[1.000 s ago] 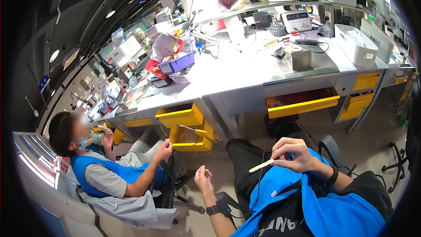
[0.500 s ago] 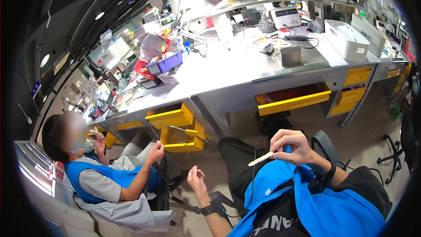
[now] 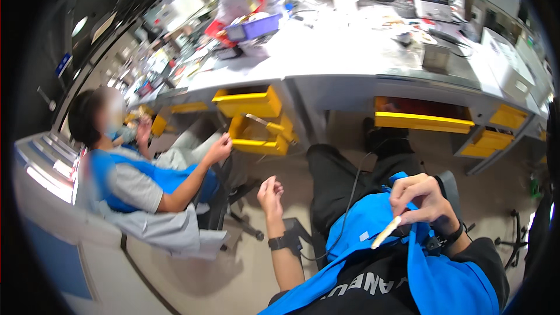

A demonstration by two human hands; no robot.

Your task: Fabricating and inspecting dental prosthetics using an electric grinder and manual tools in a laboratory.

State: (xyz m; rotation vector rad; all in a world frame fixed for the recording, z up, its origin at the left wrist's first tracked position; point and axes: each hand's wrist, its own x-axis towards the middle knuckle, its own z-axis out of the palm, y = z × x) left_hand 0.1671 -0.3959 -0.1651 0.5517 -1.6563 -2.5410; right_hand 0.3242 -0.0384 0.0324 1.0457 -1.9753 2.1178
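Note:
A slim, pale yellow-white strip (image 3: 385,233) is pinched between the thumb and fingers of my right hand (image 3: 421,198). It slants down toward the left, in front of my blue vest (image 3: 364,221), and its exact kind cannot be made out. On the left, my left hand (image 3: 271,196) is raised with its fingers curled together, and no object shows in it. A dark band circles each wrist. A thin dark cable (image 3: 354,192) runs down past my lap between the two hands.
A seated person in a blue vest (image 3: 157,178) is close on my left. Ahead stands a white workbench (image 3: 326,52) with open yellow drawers (image 3: 424,121), a purple bin (image 3: 254,27) and a metal block (image 3: 436,57). A screwdriver-like tool (image 3: 269,126) lies across another yellow drawer (image 3: 248,102).
The view has tilted down and turned left. My right hand sits farther right and lower in the picture, and its strip points more steeply downward. My left hand appears slightly higher and keeps its curled shape.

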